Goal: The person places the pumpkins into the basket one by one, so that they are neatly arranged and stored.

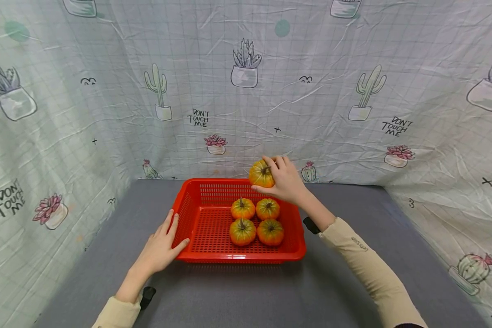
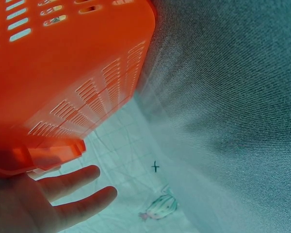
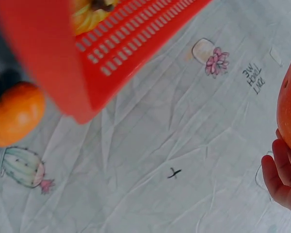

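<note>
A small orange-and-green pumpkin (image 1: pixel 261 174) is held up over the back right rim of a red plastic basket (image 1: pixel 229 256). My right hand (image 1: pixel 286 180) grips it, thumb below and fingers round its far side. In the right wrist view this pumpkin (image 3: pixel 290 107) shows only at the right edge, with curled fingers (image 3: pixel 280 174) against it. Several similar pumpkins (image 1: pixel 243 232) sit in the right half of the basket, stems up. My left hand (image 1: pixel 160 246) rests at the basket's left rim, its fingers (image 2: pixel 85 206) fairly straight in the left wrist view.
The basket stands on a grey-covered table (image 1: pixel 238 296). A light curtain (image 1: pixel 246 105) printed with potted plants hangs behind and along both sides. Outside the basket wall, the right wrist view shows another round orange thing (image 3: pixel 19 114), mostly hidden by my arm in the head view.
</note>
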Demonstrator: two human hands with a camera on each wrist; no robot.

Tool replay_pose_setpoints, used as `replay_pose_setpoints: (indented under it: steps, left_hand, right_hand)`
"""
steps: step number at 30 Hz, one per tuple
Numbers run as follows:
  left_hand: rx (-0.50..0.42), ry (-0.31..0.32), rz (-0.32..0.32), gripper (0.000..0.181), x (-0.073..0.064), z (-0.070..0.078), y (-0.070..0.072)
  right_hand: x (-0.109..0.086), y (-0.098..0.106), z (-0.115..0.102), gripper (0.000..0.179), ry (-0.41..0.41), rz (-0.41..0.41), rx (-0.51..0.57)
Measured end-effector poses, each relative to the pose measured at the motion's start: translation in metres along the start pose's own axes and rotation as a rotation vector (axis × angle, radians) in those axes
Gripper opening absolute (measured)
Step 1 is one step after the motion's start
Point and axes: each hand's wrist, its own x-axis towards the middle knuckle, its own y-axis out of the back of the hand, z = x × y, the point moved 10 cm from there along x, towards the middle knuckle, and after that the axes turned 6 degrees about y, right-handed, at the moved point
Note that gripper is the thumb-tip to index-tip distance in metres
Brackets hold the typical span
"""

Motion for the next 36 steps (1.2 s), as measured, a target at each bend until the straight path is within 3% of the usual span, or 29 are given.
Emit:
replay_pose_setpoints:
  steps: [11, 16, 26, 36]
  left_hand:
    - [-0.016, -0.014, 0.019, 0.076, 0.0, 0.002, 0.001]
    - [-0.009, -0.007, -0.003, 0.077, 0.001, 0.0, -0.002]
    - [-0.008, 0.015, -0.036, 0.078, 0.002, -0.003, -0.005]
    - [-0.005, 0.021, -0.039, 0.08, 0.001, -0.005, -0.005]
  right_hand:
    - [0.029, -0.021, -0.018, 0.08, -0.038, -0.045, 0.058]
    - [0.039, -0.036, -0.024, 0.08, -0.073, -0.071, 0.072]
    - [0.046, -0.075, -0.037, 0.082, -0.101, -0.121, 0.056]
    - [0.044, -0.116, -0.048, 0.083, -0.099, -0.251, 0.017]
